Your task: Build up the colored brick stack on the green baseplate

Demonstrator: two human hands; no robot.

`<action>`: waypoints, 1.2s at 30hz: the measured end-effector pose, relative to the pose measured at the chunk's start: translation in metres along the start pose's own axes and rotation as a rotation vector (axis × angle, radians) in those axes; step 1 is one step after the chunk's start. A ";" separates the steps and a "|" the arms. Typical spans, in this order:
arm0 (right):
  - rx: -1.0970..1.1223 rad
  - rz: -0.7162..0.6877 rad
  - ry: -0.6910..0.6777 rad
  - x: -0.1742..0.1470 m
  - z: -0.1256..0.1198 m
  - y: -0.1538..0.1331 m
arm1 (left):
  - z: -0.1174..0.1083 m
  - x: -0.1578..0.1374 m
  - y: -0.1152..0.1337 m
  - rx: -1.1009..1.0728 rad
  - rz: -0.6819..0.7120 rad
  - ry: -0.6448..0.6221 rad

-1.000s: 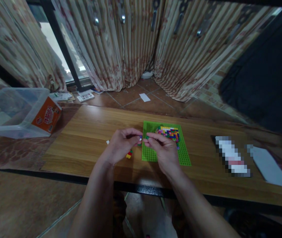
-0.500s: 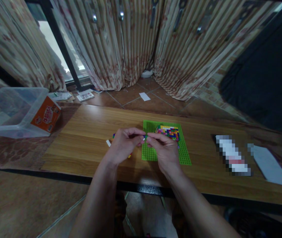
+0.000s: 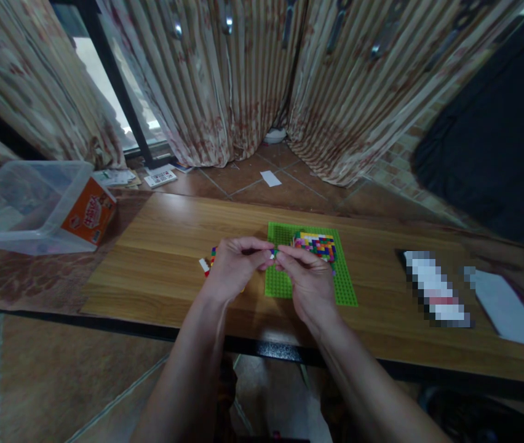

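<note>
My left hand (image 3: pixel 235 266) and my right hand (image 3: pixel 309 275) meet fingertip to fingertip over the left part of a green studded baseplate (image 3: pixel 278 287). Both are closed in a pinch on small toy bricks (image 3: pixel 273 253); bits of white, green and a dark colour show between the fingers, and most is covered. On the baseplate, just behind my right hand, sits a low multicoloured brick build (image 3: pixel 320 245). Loose bricks (image 3: pixel 203 264), white, red and yellow among them, lie on the table beside and partly under my left hand.
The wooden table (image 3: pixel 151 258) has a dark front edge. A clear plastic bin (image 3: pixel 26 209) with an orange label stands at the left. On the right lie a pixelated dark-edged object (image 3: pixel 436 289) and a white sheet (image 3: pixel 513 311). Curtains (image 3: pixel 206 92) hang behind.
The view has shifted slightly, so everything sits a little further right. Both hands keep their pinch on the small bricks, with barely any movement of the fingers.
</note>
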State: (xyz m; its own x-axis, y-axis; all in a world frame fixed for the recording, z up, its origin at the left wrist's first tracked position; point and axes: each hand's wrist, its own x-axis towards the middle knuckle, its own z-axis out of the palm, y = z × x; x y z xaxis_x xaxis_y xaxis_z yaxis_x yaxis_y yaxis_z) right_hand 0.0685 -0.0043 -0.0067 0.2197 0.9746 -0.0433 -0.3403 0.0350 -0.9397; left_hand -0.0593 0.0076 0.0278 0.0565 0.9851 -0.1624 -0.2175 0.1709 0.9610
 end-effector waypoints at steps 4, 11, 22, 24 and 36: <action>0.034 0.003 0.002 -0.001 0.002 0.000 | 0.002 -0.001 0.000 -0.060 -0.009 0.029; 0.056 0.000 0.019 -0.002 0.005 0.003 | 0.003 -0.002 -0.006 -0.094 -0.003 0.077; -0.043 -0.040 -0.024 0.000 0.008 0.008 | -0.001 -0.003 -0.004 0.038 0.011 0.077; -0.066 -0.037 -0.056 -0.002 0.010 0.009 | -0.009 -0.002 -0.001 0.032 0.019 0.100; -1.071 -0.365 -0.549 -0.013 0.004 0.023 | -0.039 0.000 0.006 0.104 -0.025 0.237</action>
State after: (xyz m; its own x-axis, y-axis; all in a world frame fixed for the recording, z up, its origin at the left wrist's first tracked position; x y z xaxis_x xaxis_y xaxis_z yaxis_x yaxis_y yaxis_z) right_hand 0.0538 -0.0153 -0.0260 -0.3515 0.9184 0.1814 0.6279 0.3750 -0.6820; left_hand -0.0989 0.0094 0.0247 -0.1717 0.9597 -0.2224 -0.1169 0.2043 0.9719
